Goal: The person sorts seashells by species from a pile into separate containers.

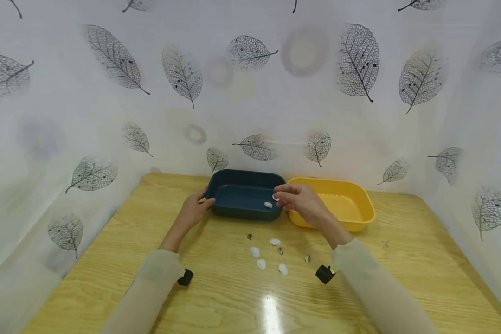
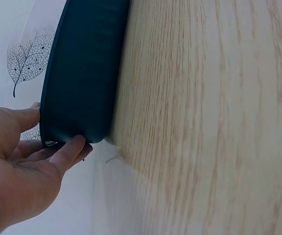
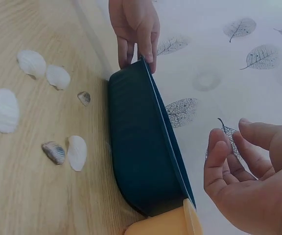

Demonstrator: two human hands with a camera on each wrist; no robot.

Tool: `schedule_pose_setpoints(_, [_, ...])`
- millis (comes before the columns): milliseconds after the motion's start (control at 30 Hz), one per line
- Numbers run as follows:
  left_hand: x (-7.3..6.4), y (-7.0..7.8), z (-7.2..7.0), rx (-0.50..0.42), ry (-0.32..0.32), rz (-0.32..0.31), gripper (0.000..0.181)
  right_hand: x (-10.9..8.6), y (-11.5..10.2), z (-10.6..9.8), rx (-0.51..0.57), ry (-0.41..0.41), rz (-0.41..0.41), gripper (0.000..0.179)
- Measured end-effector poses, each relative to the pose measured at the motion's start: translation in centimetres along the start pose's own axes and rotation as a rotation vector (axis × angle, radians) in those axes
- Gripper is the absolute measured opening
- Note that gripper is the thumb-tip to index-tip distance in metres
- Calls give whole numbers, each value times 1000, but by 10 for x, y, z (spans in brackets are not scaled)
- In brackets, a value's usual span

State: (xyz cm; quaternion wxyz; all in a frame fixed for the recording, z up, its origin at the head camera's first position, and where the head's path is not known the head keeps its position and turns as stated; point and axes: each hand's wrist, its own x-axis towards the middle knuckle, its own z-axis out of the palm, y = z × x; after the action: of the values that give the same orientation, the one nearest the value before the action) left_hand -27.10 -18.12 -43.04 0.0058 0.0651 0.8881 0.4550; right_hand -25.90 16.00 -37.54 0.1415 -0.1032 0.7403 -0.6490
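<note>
My left hand holds the left end of a dark blue plastic tub, thumb and fingers about its rim and end wall. My right hand is over the tub's right end, its fingers bent. In the right wrist view, thumb and fingertips stand apart with nothing visible between them. Right under those fingertips, in the head view, shows a white seashell. Another pale seashell lies inside the tub. On the table before it are several white seashells and small dark-striped seashells.
A yellow plastic tub stands against the blue tub's right end. Both rest on a wood-grain table, near a white curtain with a leaf print. A black wrist device is by the right sleeve.
</note>
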Motion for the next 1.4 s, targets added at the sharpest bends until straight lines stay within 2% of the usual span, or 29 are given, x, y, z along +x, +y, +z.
schedule_pose_setpoints(167, [-1,0,0,-12,0,9,64,-14,3,1,-57,-31,-15,35])
schedule_pose_setpoints(333, [0,0,0,-12,3,18,62,-27,10,2,-55,-76,-15,33])
schedule_pose_setpoints(600, [0,1,-1,-30,-12,2,63,-42,26,2,-124,-118,-34,35])
schedule_pose_setpoints(933, [-1,1,0,-13,-9,14,62,-50,43,5,-176,-107,-16,35])
schedule_pose_setpoints(1100, [0,2,0,2,-6,10,63,-53,52,8,-218,-74,-21,34])
schedule_pose_setpoints(1400, [0,2,1,-7,-8,2,63,-52,66,17,-390,-23,-58,25])
